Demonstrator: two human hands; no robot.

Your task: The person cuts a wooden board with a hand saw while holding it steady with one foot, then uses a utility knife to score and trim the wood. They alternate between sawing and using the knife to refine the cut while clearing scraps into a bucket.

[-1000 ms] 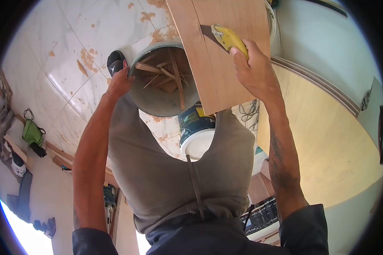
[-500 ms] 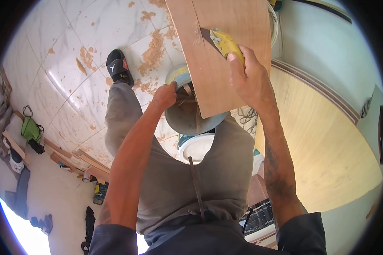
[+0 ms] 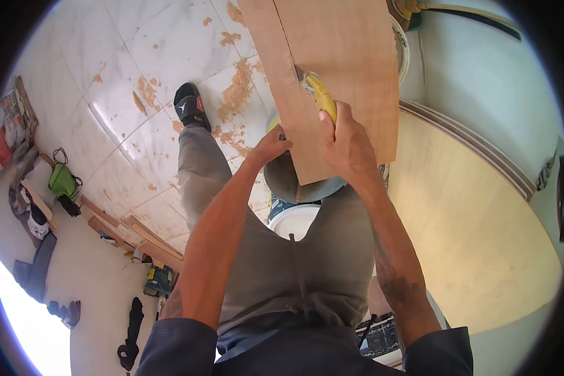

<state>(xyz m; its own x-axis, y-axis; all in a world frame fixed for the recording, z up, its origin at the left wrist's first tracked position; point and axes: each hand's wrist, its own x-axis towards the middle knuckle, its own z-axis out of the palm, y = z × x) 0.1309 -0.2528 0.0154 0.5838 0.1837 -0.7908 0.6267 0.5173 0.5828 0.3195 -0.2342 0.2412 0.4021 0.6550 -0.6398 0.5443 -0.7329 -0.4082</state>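
Observation:
A handsaw (image 3: pixel 322 99) with a yellow handle is gripped in my right hand (image 3: pixel 349 141). Its dark blade sits at a long cut line running down a wooden board (image 3: pixel 351 56), with most of the blade hidden. My left hand (image 3: pixel 271 146) is closed at the board's left edge, thumb on the edge and the other fingers out of sight beneath. Under the board's near end is a grey bucket (image 3: pixel 283 175) lying between my legs. Behind it stands a white-lidded container (image 3: pixel 296 220).
Sawdust (image 3: pixel 238 91) lies scattered over the white tiled floor (image 3: pixel 62 81). A large pale curved panel (image 3: pixel 476 232) leans on the right. Wood strips (image 3: pixel 150 241), a green bag (image 3: pixel 62 180) and a power tool (image 3: pixel 159 280) lie to the left.
My right hand and the saw have moved down and left along the cut line. My left hand has shifted from the bucket's rim to the board's edge. The view has shifted slightly.

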